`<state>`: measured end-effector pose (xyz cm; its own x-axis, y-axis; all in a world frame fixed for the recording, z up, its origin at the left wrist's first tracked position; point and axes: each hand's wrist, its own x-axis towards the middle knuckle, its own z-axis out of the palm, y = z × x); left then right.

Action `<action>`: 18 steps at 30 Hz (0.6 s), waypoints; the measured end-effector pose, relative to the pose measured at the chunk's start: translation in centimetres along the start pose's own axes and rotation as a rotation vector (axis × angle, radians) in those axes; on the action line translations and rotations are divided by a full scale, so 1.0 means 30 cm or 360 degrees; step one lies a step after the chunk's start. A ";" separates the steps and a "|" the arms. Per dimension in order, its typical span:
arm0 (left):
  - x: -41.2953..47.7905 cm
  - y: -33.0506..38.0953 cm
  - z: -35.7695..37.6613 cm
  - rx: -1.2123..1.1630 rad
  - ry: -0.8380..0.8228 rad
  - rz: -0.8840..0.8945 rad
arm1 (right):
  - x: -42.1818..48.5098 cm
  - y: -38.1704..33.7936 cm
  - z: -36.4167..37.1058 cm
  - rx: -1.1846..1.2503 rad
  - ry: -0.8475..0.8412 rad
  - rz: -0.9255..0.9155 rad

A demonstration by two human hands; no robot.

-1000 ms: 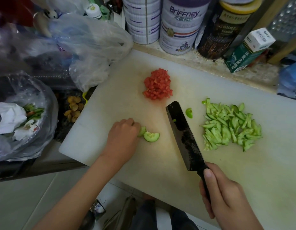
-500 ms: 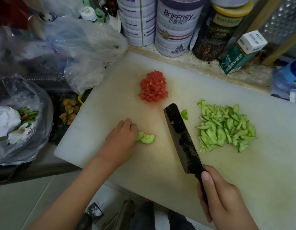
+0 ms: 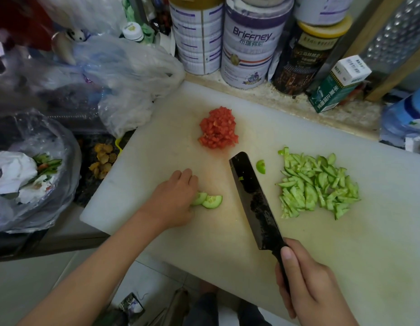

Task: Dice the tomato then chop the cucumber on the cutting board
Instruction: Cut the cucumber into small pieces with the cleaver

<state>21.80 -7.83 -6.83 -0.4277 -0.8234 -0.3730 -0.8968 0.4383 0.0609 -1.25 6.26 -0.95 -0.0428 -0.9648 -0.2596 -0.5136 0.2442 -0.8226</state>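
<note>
The white cutting board (image 3: pixel 345 267) covered most of the desk (image 3: pixel 298 102) in front of you. Its far edge ran just short of a row of tins (image 3: pixel 249 43) and a green carton (image 3: pixel 333 90) at the desk's back edge. Crumpled plastic bags (image 3: pixel 124 74) crowded the board's far-left corner and the desk's left side. A heap of chopped cucumber (image 3: pixel 317 184) lay toward the board's right edge.

Your right hand (image 3: pixel 312 285), at the board's near edge, was wrapped round the handle of the dark knife (image 3: pixel 256 201), thumb laid along the top. The blade pointed away from you toward the board's middle, green flecks stuck to it. Whether its edge touched the board could not be told.

Your left hand (image 3: pixel 173 201), near the board's left edge, had its fingers curled down over the cucumber slices (image 3: pixel 212 201), holding them against the board. Two overlapping half-rounds showed past the fingertips, apart from the blade.

The diced tomato (image 3: pixel 218 129) sat in a red mound toward the far edge, just beyond the knife tip. One stray cucumber piece (image 3: pixel 261 166) lay just right of that tip.
</note>
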 end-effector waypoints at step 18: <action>-0.008 -0.033 0.021 -0.0616 0.0202 0.0031 | -0.040 -0.032 0.024 0.0050 0.0040 0.0021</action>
<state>22.87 -7.84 -7.40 -0.4337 -0.8650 -0.2524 -0.8544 0.3059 0.4200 -0.10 7.26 -0.21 -0.0710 -0.9635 -0.2581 -0.4857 0.2594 -0.8348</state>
